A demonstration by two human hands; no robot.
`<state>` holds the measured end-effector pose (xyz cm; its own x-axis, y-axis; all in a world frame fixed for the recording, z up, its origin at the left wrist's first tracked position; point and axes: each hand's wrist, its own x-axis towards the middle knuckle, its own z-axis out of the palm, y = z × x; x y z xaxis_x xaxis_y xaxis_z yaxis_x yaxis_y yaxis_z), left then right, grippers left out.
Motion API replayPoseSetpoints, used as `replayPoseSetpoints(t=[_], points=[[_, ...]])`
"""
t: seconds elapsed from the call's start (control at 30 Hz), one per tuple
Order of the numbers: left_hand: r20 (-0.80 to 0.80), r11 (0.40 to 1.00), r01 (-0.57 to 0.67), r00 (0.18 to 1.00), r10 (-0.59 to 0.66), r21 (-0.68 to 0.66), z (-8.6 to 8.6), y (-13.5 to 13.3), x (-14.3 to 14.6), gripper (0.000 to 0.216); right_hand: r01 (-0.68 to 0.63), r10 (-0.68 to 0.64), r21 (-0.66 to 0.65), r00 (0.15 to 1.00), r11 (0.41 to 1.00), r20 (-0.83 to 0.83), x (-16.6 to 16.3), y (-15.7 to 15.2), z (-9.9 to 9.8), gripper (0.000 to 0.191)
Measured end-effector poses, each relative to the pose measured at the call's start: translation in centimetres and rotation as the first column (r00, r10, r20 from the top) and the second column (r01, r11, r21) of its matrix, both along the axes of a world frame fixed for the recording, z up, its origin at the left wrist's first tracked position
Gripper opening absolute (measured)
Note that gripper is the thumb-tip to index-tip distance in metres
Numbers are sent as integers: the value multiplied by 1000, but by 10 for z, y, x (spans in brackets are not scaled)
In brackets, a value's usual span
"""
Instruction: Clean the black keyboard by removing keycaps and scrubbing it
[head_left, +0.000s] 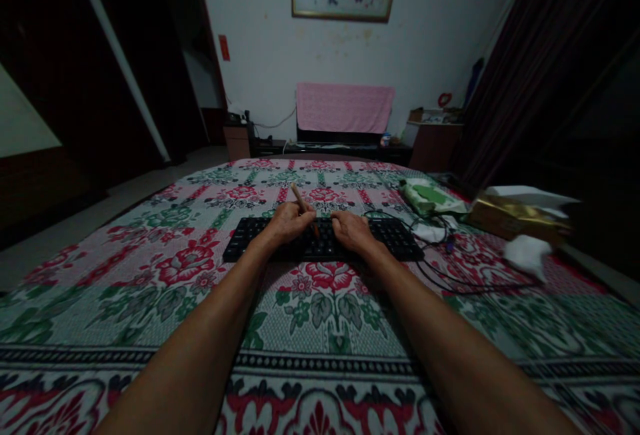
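Note:
A black keyboard (325, 248) lies flat on the flowered tablecloth in front of me. My left hand (290, 220) is closed around a slim, brush-like wooden stick (299, 195), over the left-middle keys. The stick leans, its pale end up and its darker brown end down at the keys; I cannot make out that tip clearly. To the right of it, my right hand (351, 230) rests over the keyboard's right-middle part, fingers curled at its far edge. The hands cover some of the keys.
Black cables (465, 285) run over the tablecloth (170, 308) right of the keyboard. Nearby lie a green-white tissue packet (427, 196), a gold box (515, 218) and crumpled white tissue (527, 253). Behind the table, a pink cloth (345, 107) hangs over a dark screen.

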<state>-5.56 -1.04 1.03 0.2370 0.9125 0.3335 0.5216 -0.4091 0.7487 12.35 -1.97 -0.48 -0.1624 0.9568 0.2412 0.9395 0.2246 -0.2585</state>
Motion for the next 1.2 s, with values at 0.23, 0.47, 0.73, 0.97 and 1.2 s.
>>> replayPoseSetpoints(t=[0.23,0.47,0.73,0.97,1.2], points=[[59,971,196,980,-190,-135,2,0,2,29,-2,2,6,1000,1000,-22,1,-4,-5,37],[2,998,-9,1000,9,55,-3,1,3,29,-30,30,9,1000,1000,-9,4,-4,-5,37],[-85,965,-217,969,231,147,-1,1,1,27,-47,46,23,999,999,20,7,-1,-9,38],[189,993,-106,978,93,60,-14,5,12,23,-61,60,51,998,997,15,9,-2,-10,38],[-7,989,-104,994,106,107,-9,4,1,18,-51,51,45,999,998,2,12,-4,-9,38]])
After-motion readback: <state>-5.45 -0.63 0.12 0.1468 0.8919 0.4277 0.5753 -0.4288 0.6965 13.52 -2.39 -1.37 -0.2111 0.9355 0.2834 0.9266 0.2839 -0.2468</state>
